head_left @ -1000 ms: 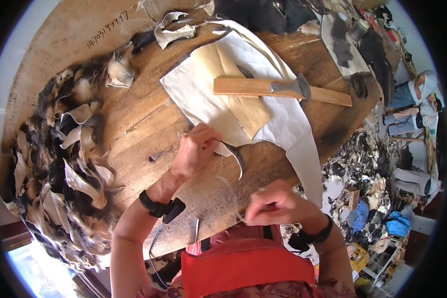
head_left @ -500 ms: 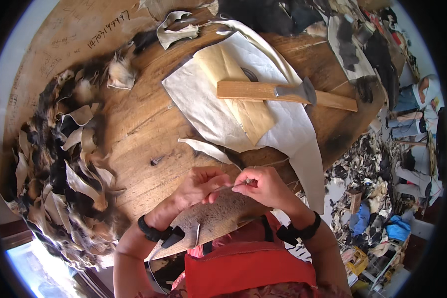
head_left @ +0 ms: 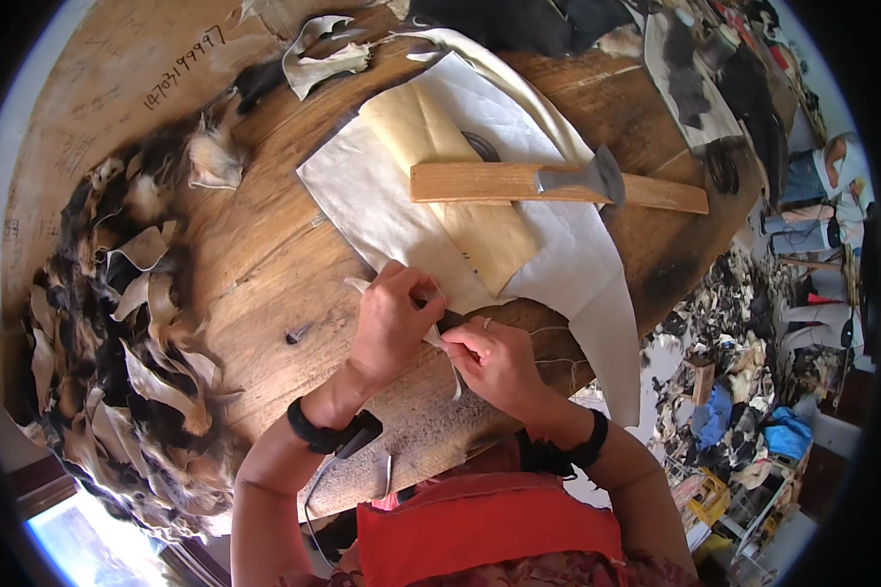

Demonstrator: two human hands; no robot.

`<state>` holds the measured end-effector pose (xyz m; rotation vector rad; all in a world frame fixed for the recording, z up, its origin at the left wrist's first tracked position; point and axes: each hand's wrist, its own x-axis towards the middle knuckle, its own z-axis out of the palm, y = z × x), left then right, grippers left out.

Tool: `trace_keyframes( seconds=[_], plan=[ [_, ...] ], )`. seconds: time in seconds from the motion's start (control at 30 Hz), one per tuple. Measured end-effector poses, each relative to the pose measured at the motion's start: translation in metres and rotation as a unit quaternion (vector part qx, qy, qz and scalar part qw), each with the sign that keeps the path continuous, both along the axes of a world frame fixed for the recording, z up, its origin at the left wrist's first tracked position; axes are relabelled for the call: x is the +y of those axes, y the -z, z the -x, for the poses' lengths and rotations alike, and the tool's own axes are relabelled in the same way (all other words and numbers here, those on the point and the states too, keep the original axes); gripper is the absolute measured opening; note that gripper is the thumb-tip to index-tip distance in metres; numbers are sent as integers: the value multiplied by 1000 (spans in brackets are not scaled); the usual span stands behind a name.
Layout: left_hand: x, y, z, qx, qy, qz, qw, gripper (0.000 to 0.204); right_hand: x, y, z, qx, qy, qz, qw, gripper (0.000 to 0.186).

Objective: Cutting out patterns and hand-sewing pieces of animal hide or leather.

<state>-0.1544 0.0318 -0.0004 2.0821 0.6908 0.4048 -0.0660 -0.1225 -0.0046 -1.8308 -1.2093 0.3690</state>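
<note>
My left hand [head_left: 394,318] is closed over a narrow pale strip of hide [head_left: 434,336], whose end shows beyond my wrist side. Close by, my right hand [head_left: 494,362], with a ring on one finger, pinches at the strip's lower edge; whether a needle or thread is in its fingers is too small to tell. A thin pale tail [head_left: 456,383] hangs below the fingers. Just beyond both hands lies a large white hide [head_left: 582,284] with a tan folded sheet [head_left: 401,112] on it. Across them rests a wooden-handled tool with a grey metal head [head_left: 582,183].
Fur and hide scraps [head_left: 152,377] are heaped along the left of the wooden table [head_left: 255,274]. A dark coil [head_left: 722,166] lies at the far right. Beyond the right edge, scraps cover the floor around a yellow crate [head_left: 710,497]. Other people [head_left: 812,210] sit at the far right.
Both hands have moved up and forward to the pale strip lying near the white hide. My left hand now holds it, and my right hand has come down beside it.
</note>
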Motion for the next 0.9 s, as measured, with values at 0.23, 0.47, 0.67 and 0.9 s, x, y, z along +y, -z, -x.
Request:
trace_keyframes(
  seconds=[0.23, 0.47, 0.67, 0.9],
  plan=[
    [18, 3, 0, 15, 41, 72, 996, 8, -18, -80, -13, 129, -240, -27, 962, 5],
    [8, -2, 1, 17, 25, 27, 999, 8, -5, -72, 1, 176, -400, -72, 897, 11],
    [19, 8, 35, -159, 176, 288, 928, 8, 20, -12, -25, 97, -56, -24, 993, 8],
    [3, -4, 4, 13, -49, 17, 999, 11, 17, 15, -10, -52, -16, -20, 998, 11]
  ],
)
